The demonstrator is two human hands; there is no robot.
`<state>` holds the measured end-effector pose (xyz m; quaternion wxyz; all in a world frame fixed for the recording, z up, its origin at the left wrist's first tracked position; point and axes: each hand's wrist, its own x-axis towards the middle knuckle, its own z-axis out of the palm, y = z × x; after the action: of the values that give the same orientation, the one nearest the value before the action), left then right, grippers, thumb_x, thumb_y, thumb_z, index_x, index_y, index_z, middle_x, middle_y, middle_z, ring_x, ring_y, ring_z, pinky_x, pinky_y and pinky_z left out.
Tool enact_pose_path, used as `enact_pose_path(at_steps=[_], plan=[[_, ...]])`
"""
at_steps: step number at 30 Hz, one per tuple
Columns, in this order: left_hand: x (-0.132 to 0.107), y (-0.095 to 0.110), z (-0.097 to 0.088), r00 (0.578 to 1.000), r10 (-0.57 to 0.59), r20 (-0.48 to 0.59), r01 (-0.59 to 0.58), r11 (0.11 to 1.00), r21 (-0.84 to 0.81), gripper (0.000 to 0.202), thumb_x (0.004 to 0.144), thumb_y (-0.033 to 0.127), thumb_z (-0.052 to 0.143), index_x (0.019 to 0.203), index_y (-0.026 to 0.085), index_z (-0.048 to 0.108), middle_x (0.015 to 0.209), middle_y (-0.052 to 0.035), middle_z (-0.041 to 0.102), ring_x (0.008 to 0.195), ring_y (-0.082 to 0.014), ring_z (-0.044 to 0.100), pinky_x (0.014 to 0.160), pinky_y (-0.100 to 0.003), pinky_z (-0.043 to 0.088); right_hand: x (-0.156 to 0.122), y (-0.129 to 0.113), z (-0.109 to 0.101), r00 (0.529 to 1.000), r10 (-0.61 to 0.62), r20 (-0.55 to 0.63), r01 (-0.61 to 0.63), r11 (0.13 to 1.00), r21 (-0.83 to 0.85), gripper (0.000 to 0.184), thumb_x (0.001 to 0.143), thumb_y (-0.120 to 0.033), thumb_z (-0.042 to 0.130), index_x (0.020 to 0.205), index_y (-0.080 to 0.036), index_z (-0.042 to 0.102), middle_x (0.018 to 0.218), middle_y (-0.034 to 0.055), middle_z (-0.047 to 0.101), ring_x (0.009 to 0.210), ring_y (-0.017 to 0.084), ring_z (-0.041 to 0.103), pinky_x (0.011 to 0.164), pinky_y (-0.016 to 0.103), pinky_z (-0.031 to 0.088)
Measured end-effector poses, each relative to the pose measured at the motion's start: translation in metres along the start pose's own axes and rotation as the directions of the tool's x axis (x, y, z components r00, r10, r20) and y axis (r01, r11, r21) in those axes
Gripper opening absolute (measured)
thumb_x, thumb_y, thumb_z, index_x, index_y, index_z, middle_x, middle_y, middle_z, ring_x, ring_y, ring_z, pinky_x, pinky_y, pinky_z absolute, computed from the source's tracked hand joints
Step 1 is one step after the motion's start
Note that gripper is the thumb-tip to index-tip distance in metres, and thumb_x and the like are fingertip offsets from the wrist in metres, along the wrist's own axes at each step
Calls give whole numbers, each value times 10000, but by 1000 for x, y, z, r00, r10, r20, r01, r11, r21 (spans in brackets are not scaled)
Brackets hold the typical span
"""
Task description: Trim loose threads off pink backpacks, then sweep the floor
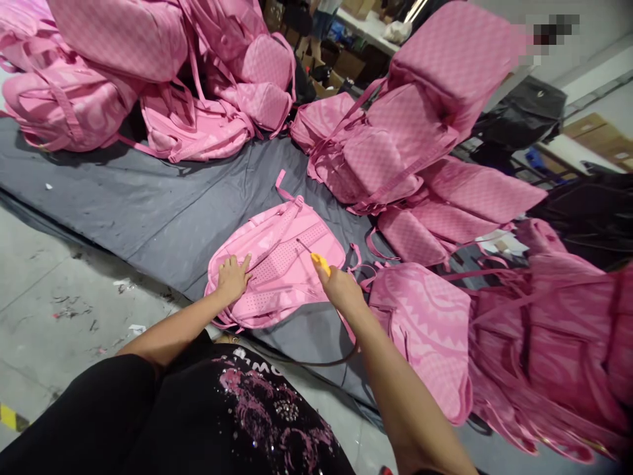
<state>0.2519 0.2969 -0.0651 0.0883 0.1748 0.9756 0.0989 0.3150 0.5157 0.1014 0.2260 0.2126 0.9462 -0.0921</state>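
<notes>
A pink backpack (277, 264) lies on the grey-covered table, its perforated back panel and shoulder straps facing up. My left hand (233, 280) rests on the near left side of the backpack, fingers spread, pressing on it without gripping. In my right hand (341, 287) is a soldering iron (320, 262) with a yellow handle and a thin metal shaft. Its tip points toward the dotted panel; whether it touches the fabric I cannot tell. A dark cord (316, 363) curves below my right hand, past the front of my black shirt.
Several pink bags (198, 125) are heaped at the back left. Stacked checkered bags (400, 145) rise at the back right. Another pink backpack (422, 316) lies close to my right forearm. The table cover (113, 191) ends above a littered floor (74, 297).
</notes>
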Motion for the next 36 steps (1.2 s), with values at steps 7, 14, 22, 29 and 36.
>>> enact_pose_path(at_steps=[7, 14, 22, 29, 36], plan=[[62, 38, -19, 997, 73, 18, -71, 992, -107, 737, 898, 220, 549, 1553, 64, 250, 1519, -277, 355, 1319, -373, 424, 1071, -479, 370, -6, 4, 27, 978, -63, 197, 24, 981, 194, 541, 1019, -570, 288, 993, -133, 605, 779, 95, 712, 626, 175, 659, 609, 263, 427], [118, 69, -9, 996, 72, -48, -82, 969, -234, 654, 879, 51, 423, 1518, -17, 300, 1581, -289, 274, 1445, -379, 300, 1163, -521, 261, -31, 34, 70, 994, -62, 87, 13, 880, 475, 492, 978, -619, 296, 886, -206, 546, 628, 24, 628, 560, 199, 621, 577, 298, 456], [129, 71, -49, 959, 281, 22, -95, 394, -914, 405, 914, 270, 563, 1287, 136, 645, 1345, -118, 634, 1261, -234, 560, 1099, -336, 389, -56, 45, 64, 997, 25, -73, 35, 688, 725, 564, 951, -692, 286, 928, -212, 582, 700, 49, 651, 596, 213, 626, 591, 322, 480], [112, 64, -65, 971, 218, 103, 71, 149, -986, 295, 789, 316, 733, 1003, 113, 724, 1032, -88, 726, 1089, -207, 598, 1031, -320, 396, -59, 36, 47, 997, 39, -65, 12, 767, 641, 591, 954, -680, 271, 1003, -200, 612, 746, 74, 689, 690, 253, 672, 638, 329, 470], [108, 78, -72, 986, 142, 82, 63, 137, -989, 104, 766, 219, 692, 772, 116, 678, 730, 21, 621, 739, -109, 535, 805, -240, 411, -50, 35, 47, 996, 63, -56, -20, 822, 569, 587, 961, -629, 257, 1113, -180, 604, 904, 138, 722, 777, 287, 695, 663, 332, 489]])
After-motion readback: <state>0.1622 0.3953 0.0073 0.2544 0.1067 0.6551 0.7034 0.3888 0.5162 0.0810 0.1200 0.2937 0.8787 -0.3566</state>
